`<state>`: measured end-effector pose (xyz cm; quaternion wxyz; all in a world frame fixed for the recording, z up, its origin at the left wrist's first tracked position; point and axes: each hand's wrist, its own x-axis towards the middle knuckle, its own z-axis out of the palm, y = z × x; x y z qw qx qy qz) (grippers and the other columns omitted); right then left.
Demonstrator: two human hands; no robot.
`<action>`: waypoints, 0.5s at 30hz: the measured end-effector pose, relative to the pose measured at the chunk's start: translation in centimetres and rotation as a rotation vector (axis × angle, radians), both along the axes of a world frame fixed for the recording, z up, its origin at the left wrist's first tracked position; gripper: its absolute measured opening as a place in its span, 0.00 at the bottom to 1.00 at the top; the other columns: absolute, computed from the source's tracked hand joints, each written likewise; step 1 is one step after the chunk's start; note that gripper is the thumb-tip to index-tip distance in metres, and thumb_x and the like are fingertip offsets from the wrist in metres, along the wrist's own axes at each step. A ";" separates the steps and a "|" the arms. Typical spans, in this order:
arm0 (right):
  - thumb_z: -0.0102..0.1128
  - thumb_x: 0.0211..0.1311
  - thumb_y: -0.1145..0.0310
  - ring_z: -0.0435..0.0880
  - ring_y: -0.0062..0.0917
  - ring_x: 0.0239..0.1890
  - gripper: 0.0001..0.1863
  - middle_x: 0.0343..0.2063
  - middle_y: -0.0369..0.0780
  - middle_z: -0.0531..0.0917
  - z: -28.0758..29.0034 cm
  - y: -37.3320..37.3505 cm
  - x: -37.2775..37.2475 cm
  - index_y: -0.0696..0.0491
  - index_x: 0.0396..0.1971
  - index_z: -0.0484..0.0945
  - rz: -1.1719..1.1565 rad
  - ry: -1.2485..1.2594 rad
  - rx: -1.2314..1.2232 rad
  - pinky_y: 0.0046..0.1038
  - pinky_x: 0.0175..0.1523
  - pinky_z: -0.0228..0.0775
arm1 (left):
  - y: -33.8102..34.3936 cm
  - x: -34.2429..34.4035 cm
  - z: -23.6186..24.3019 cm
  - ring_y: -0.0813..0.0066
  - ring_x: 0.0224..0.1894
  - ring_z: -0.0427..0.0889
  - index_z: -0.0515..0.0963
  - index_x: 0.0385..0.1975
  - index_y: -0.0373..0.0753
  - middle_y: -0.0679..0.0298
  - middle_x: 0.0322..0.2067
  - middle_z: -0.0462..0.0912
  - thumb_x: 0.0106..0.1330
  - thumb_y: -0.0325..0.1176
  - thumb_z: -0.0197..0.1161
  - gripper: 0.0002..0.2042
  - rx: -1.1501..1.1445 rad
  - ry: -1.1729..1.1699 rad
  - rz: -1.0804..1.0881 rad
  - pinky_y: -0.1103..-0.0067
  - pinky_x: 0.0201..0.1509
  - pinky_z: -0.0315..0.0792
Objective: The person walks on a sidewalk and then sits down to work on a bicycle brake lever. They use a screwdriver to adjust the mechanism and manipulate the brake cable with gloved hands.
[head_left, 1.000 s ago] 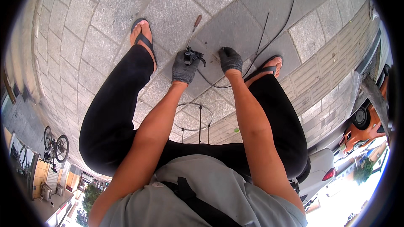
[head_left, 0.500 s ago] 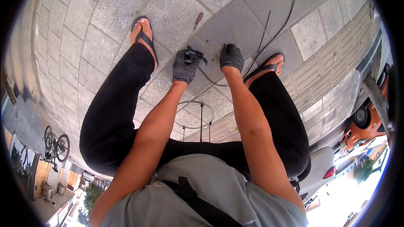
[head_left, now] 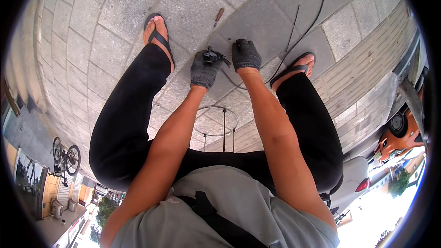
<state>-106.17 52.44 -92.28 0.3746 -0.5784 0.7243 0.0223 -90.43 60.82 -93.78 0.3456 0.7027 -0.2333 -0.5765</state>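
Black lever part held in fingers of gloved left hand, just left of gloved right hand with fingers curled, contents impossible to tell, screwdriver on far paving.

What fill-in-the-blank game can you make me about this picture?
1. The person's ____ hand holds a black part.
2. The thin tool's handle is coloured ____.
3. The long trousers are coloured ____.
4. The car nearest the picture's right edge is coloured ____.

Missing words: left; brown; black; orange.
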 end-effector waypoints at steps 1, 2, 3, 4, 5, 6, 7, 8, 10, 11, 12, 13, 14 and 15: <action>0.55 0.67 0.54 0.84 0.48 0.47 0.16 0.46 0.50 0.82 -0.1 -0.3 0.4 0.48 0.45 0.82 0.002 0.003 0.013 0.48 0.52 0.75 | 0.1 0.1 -0.2 0.70 0.48 0.83 0.69 0.52 0.35 0.58 0.46 0.83 0.59 0.23 0.73 0.24 -0.011 0.034 0.017 0.73 0.55 0.78; 0.55 0.67 0.54 0.84 0.49 0.47 0.16 0.46 0.50 0.82 -0.3 -0.7 0.8 0.49 0.45 0.82 0.004 0.007 0.026 0.48 0.52 0.75 | 0.3 0.1 -0.4 0.69 0.49 0.83 0.68 0.52 0.35 0.58 0.46 0.82 0.59 0.23 0.73 0.24 -0.021 0.069 0.034 0.73 0.56 0.78; 0.55 0.67 0.54 0.84 0.49 0.47 0.16 0.46 0.50 0.83 -0.5 -0.9 1.0 0.49 0.44 0.82 0.005 0.012 0.039 0.48 0.52 0.75 | 0.5 0.1 -0.7 0.69 0.49 0.83 0.68 0.52 0.35 0.58 0.47 0.82 0.59 0.23 0.73 0.24 -0.031 0.106 0.051 0.73 0.56 0.78; 0.55 0.67 0.54 0.84 0.49 0.47 0.16 0.46 0.51 0.82 -0.8 -1.1 1.3 0.49 0.44 0.82 0.003 0.027 0.049 0.49 0.52 0.75 | 0.7 0.2 -1.0 0.69 0.49 0.83 0.67 0.53 0.35 0.57 0.47 0.82 0.59 0.23 0.73 0.25 -0.023 0.089 0.037 0.72 0.57 0.78; 0.55 0.67 0.54 0.84 0.50 0.48 0.16 0.46 0.51 0.82 -1.0 -1.2 1.5 0.50 0.44 0.81 0.001 0.042 0.059 0.49 0.53 0.75 | 0.8 0.3 -1.3 0.69 0.50 0.83 0.67 0.53 0.35 0.57 0.48 0.82 0.59 0.22 0.73 0.25 -0.014 0.073 0.023 0.72 0.57 0.78; 0.56 0.67 0.54 0.83 0.50 0.48 0.16 0.46 0.51 0.82 -1.2 -1.3 1.7 0.50 0.43 0.81 0.002 0.058 0.070 0.49 0.53 0.75 | 0.7 0.4 -1.2 0.69 0.50 0.83 0.67 0.53 0.35 0.57 0.48 0.82 0.59 0.22 0.73 0.25 -0.006 0.057 0.013 0.72 0.57 0.78; 0.56 0.66 0.55 0.83 0.51 0.48 0.16 0.46 0.52 0.82 -1.4 -1.5 1.8 0.51 0.43 0.81 -0.005 0.060 0.081 0.49 0.53 0.75 | 0.6 0.4 -1.1 0.69 0.50 0.82 0.67 0.53 0.35 0.57 0.48 0.81 0.59 0.23 0.73 0.25 0.001 0.027 -0.005 0.72 0.57 0.78; 0.56 0.66 0.55 0.83 0.51 0.48 0.16 0.46 0.52 0.82 -1.5 -1.7 1.9 0.51 0.43 0.81 -0.013 0.063 0.091 0.49 0.54 0.75 | 0.6 0.4 -0.9 0.69 0.50 0.82 0.67 0.53 0.35 0.57 0.48 0.81 0.59 0.23 0.73 0.26 0.008 -0.002 -0.023 0.72 0.57 0.78; 0.57 0.66 0.56 0.83 0.51 0.48 0.16 0.46 0.53 0.82 -1.5 -1.8 2.1 0.52 0.43 0.81 -0.036 0.064 0.100 0.48 0.55 0.75 | 0.3 0.4 -0.2 0.69 0.50 0.82 0.67 0.53 0.35 0.57 0.48 0.81 0.59 0.23 0.73 0.25 0.016 -0.038 -0.043 0.73 0.56 0.78; 0.57 0.65 0.56 0.83 0.51 0.49 0.16 0.46 0.53 0.82 -1.5 -1.9 2.2 0.52 0.43 0.81 -0.054 0.063 0.099 0.48 0.55 0.75 | 0.1 0.4 0.1 0.69 0.49 0.82 0.67 0.53 0.35 0.57 0.48 0.81 0.58 0.23 0.73 0.25 0.018 -0.043 -0.048 0.73 0.56 0.78; 0.57 0.65 0.57 0.83 0.51 0.49 0.16 0.46 0.53 0.82 -1.5 -1.9 2.3 0.52 0.43 0.81 -0.071 0.060 0.097 0.48 0.55 0.75 | -0.1 0.5 0.2 0.69 0.49 0.82 0.67 0.53 0.34 0.57 0.48 0.81 0.58 0.23 0.73 0.25 0.019 -0.050 -0.052 0.73 0.56 0.78; 0.56 0.65 0.58 0.83 0.51 0.49 0.15 0.47 0.53 0.82 -1.5 -2.0 2.3 0.52 0.43 0.81 -0.068 0.058 0.096 0.48 0.55 0.75 | -0.3 0.6 0.3 0.69 0.48 0.82 0.68 0.53 0.34 0.57 0.48 0.81 0.58 0.23 0.73 0.25 0.015 -0.038 -0.047 0.73 0.56 0.78; 0.56 0.65 0.58 0.83 0.51 0.50 0.15 0.47 0.53 0.82 -1.4 -2.2 2.4 0.52 0.43 0.81 -0.065 0.056 0.095 0.48 0.55 0.75 | -0.5 0.6 0.5 0.70 0.48 0.82 0.68 0.53 0.34 0.58 0.47 0.81 0.59 0.23 0.73 0.25 0.010 -0.026 -0.043 0.74 0.55 0.77; 0.56 0.65 0.59 0.83 0.51 0.50 0.15 0.47 0.53 0.82 -1.4 -2.3 2.5 0.52 0.43 0.81 -0.065 0.054 0.095 0.48 0.55 0.75 | -0.6 0.8 0.6 0.70 0.47 0.83 0.68 0.53 0.33 0.58 0.47 0.81 0.59 0.23 0.73 0.25 0.006 -0.015 -0.041 0.74 0.55 0.77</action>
